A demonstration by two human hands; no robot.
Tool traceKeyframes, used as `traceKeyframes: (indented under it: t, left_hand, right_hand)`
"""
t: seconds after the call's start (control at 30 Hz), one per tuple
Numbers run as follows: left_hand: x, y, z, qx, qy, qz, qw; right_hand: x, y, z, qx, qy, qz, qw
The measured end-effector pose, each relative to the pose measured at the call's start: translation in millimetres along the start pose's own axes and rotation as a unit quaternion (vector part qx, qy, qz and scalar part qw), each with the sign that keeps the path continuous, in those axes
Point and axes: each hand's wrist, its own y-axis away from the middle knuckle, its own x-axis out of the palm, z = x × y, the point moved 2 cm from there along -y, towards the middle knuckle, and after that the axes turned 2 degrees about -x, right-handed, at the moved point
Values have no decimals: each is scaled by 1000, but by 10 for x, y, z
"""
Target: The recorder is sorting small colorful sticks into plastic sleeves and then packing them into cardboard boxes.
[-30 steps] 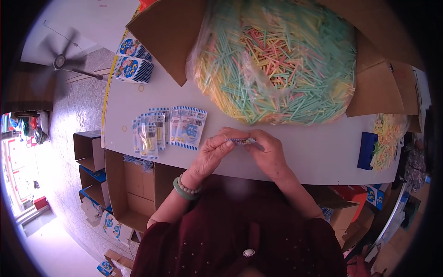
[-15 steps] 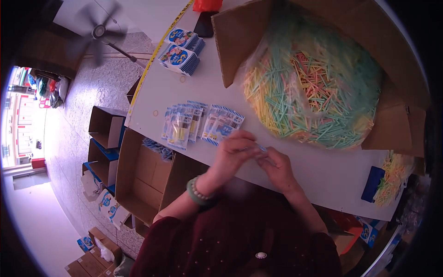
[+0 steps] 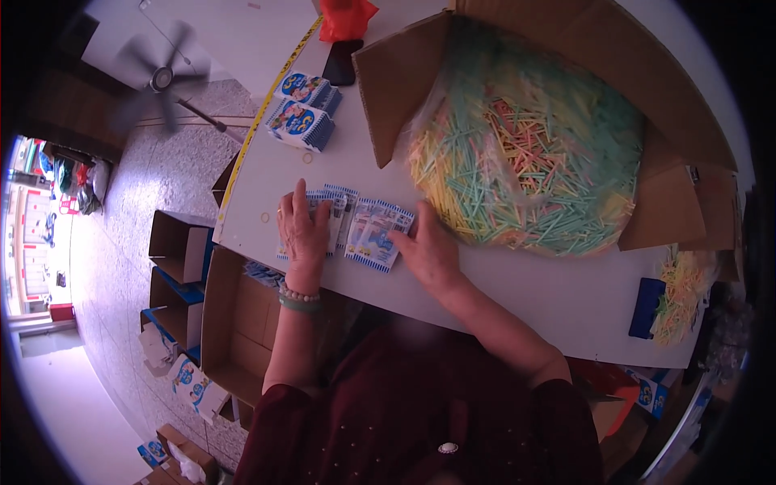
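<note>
Blue-white packets [image 3: 368,230] lie fanned beside box of sticks [image 3: 525,137]; left hand [image 3: 305,230] flat, fingers spread on them; right hand [image 3: 428,250] fingertips press one; sticks mostly unpacked

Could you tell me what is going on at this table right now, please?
A person seated at a white table has both hands on a row of small blue-and-white packets. The left hand lies flat on the packets at the left of the row; the right hand touches the one at the right end. Just beyond stands an open cardboard box lined with a clear bag full of thin pastel sticks. More packet stacks sit at the far edge.
</note>
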Motion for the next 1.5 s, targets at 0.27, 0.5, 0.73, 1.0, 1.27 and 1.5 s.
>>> traceKeyframes:
  t: [0.27,0.5,0.73,1.0,1.27,1.5]
  left_hand:
    - [-172,384,-600,30,165,12,986]
    - [-31,340,-833,93,172,139,971]
    - [23,319,-768,127,87,100,983]
    - [-34,377,-890,115,101,34,988]
    - [29,413,-1276,-169,555,407,705]
    - [-71,299,-1972,329,237,230,885]
  right_hand:
    - [234,-57,-352,55,-276,-37,959]
    - [-64,-13,-314,22,-289,61,955]
    - [-216,27,-91,-168,-12,-71,983]
    - [-829,124,-50,-172,-59,-158,970]
    - [-1353,-72,153,-172,-95,-13,981]
    - [-1926,-749,-125,-139,273,-52,951]
